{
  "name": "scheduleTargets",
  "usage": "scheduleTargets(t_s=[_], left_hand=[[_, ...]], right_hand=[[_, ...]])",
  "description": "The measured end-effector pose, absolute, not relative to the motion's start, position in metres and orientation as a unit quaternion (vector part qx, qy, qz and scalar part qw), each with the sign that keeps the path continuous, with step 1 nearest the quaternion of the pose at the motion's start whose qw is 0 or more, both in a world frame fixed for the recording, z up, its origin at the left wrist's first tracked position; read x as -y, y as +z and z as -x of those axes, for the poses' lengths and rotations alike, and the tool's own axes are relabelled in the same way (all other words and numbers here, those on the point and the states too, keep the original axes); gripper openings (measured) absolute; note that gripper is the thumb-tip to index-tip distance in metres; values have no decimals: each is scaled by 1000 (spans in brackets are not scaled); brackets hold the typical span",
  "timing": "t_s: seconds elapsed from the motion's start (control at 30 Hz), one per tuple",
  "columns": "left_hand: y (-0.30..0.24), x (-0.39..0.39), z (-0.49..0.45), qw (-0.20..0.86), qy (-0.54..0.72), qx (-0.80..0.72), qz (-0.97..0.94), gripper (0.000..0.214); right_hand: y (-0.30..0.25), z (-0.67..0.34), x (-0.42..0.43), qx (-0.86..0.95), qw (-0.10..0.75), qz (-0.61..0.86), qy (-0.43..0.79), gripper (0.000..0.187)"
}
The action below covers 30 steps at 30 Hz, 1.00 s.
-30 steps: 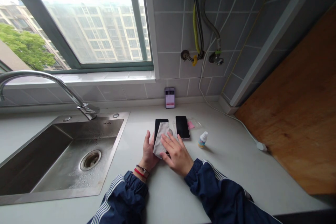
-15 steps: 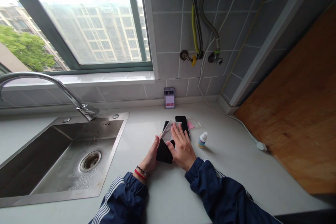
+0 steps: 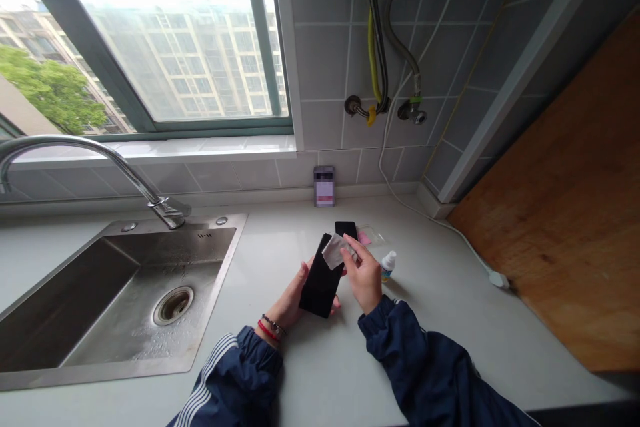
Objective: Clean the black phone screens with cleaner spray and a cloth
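A black smartphone lies tilted in my left hand, which grips it from the left and from underneath; some fingertips show past its right edge. Between thumb and fingers, my right hand pinches a pale grey cloth over the phone's upper part. Whether the cloth touches the glass I cannot tell. Just beyond lies a second black phone on the counter, partly covered by the cloth and my fingers. A small white bottle stands right of my right hand, its lower part partly hidden.
Behind the second phone lies a clear packet with a pink piece. Another phone with a lit screen leans upright against the wall. At left is a steel sink with a curved faucet. A white cable crosses the counter at right.
My right hand has gone from lying flat on the cloth to pinching and lifting it, baring more of the phone's black face. My left hand still holds the phone.
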<state>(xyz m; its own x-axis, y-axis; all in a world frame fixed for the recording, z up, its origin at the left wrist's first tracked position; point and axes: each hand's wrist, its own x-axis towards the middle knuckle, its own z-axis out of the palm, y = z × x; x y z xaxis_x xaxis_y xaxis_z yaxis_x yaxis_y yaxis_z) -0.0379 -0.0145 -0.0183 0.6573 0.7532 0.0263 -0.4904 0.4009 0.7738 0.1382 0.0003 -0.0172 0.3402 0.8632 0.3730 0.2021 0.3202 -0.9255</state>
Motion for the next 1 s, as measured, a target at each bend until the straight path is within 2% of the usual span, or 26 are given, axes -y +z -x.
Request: scheduleTargets(t_s=[0.2, 0.47, 0.67, 0.9, 1.0], left_hand=[[-12, 14, 40, 822, 399, -175, -366, 79], [-1, 7, 45, 816, 471, -189, -277, 78], [-2, 7, 45, 819, 469, -191, -269, 79], [-2, 8, 43, 837, 455, -186, -241, 71], [-1, 9, 41, 831, 471, -207, -211, 67]], right_hand=[[-30, -142, -10, 434, 647, 532, 331, 43], [-32, -138, -8, 438, 645, 527, 338, 38], [-34, -139, -8, 486, 633, 538, 270, 29], [-20, -135, 6, 602, 612, 489, 156, 3], [-16, -128, 13, 681, 575, 433, 137, 10]])
